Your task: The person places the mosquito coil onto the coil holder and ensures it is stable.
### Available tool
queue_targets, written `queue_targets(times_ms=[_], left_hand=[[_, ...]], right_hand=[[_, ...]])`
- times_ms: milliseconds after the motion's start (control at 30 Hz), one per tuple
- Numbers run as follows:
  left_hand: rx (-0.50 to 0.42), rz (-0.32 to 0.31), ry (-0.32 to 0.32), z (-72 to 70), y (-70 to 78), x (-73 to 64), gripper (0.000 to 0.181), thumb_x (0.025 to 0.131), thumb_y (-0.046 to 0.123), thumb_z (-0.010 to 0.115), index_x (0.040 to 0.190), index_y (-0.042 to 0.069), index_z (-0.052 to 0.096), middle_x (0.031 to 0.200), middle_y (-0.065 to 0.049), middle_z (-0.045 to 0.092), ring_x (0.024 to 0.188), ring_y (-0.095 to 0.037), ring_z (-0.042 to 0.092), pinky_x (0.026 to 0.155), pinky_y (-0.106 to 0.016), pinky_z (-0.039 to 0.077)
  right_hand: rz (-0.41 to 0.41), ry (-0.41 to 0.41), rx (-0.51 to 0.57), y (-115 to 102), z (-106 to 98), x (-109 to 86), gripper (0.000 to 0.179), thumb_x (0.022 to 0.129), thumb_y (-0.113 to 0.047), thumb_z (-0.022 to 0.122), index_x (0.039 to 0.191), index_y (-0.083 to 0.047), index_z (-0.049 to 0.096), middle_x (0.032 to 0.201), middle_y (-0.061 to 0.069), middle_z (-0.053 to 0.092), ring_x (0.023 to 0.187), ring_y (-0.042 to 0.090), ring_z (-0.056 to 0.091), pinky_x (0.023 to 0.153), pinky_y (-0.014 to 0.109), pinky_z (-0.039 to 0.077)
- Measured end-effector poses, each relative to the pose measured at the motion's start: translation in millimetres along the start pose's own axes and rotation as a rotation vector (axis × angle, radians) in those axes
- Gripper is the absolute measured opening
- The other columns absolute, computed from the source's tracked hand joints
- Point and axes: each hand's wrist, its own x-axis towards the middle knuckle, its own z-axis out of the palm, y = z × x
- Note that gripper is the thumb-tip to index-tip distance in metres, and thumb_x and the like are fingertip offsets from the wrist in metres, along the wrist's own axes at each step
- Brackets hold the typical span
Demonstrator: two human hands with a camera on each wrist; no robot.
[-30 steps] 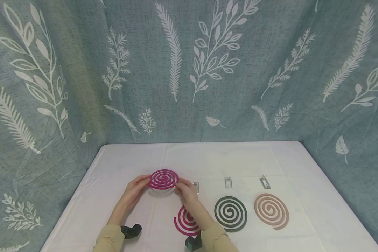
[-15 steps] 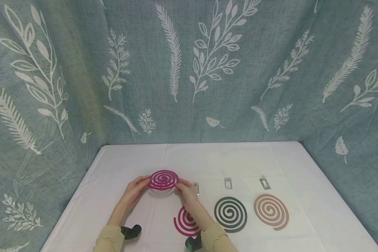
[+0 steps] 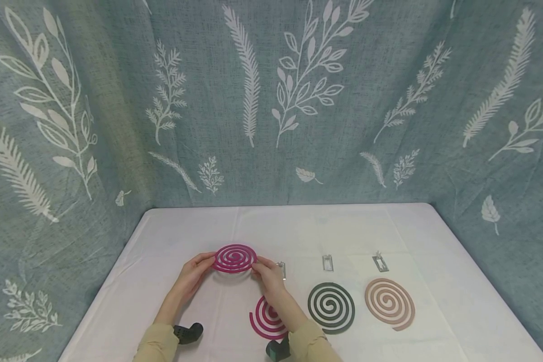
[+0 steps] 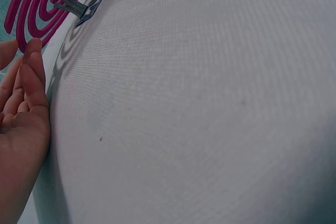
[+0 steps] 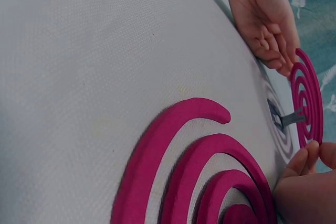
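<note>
A magenta mosquito coil [image 3: 235, 257] is held level a little above the white table. My left hand [image 3: 193, 274] pinches its left edge, and my right hand [image 3: 270, 276] pinches its right edge between thumb and fingers. Under the coil stands a small metal coil stand [image 4: 73, 7]; its upright tab reaches the coil's centre in both wrist views. From the head camera the coil covers this stand. A second magenta coil [image 5: 137, 182] lies flat on the table, partly hidden by my right forearm in the head view.
To the right lie a dark green coil [image 3: 331, 305] and a tan coil [image 3: 388, 301]. Behind them are metal stands, one in the middle [image 3: 328, 263] and one at right [image 3: 380, 262]; another stand [image 3: 283, 271] is partly behind my right hand. A patterned curtain [image 3: 271, 166] surrounds the table.
</note>
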Motion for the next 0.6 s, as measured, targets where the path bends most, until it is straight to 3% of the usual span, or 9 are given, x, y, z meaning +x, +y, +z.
queue_targets(times_ms=[233,433,600], left_hand=[[0.024,0.006,-0.008,0.2,0.0,-1.2,0.049,0.096,0.022,0.054,0.135,-0.006,0.043,0.124,-0.005,0.056,0.094,0.014,0.054,0.087,-0.005,0.044],[0.036,-0.005,-0.004,1.3,-0.7,0.3,0.048,0.096,0.022,0.054,0.135,-0.004,0.044,0.132,-0.011,0.052,0.094,0.015,0.054,0.088,-0.005,0.043],[0.026,0.009,-0.014,0.6,-1.2,-0.4,0.048,0.096,0.022,0.054,0.135,-0.005,0.043,0.129,-0.008,0.053,0.095,0.014,0.054,0.089,-0.005,0.043]], right_hand=[[-0.03,-0.008,0.014,-10.2,2.6,-11.6,0.045,0.09,-0.003,0.055,0.129,0.016,0.044,0.109,0.02,0.061,0.081,0.007,0.058,0.084,0.025,0.053],[-0.009,-0.003,0.017,4.7,-0.2,4.9,0.045,0.089,-0.004,0.056,0.129,0.014,0.045,0.108,0.017,0.062,0.079,0.007,0.058,0.083,0.025,0.053],[-0.002,-0.002,0.029,12.8,-2.1,13.1,0.045,0.089,-0.005,0.057,0.129,0.013,0.046,0.107,0.015,0.063,0.078,0.005,0.058,0.08,0.022,0.053]])
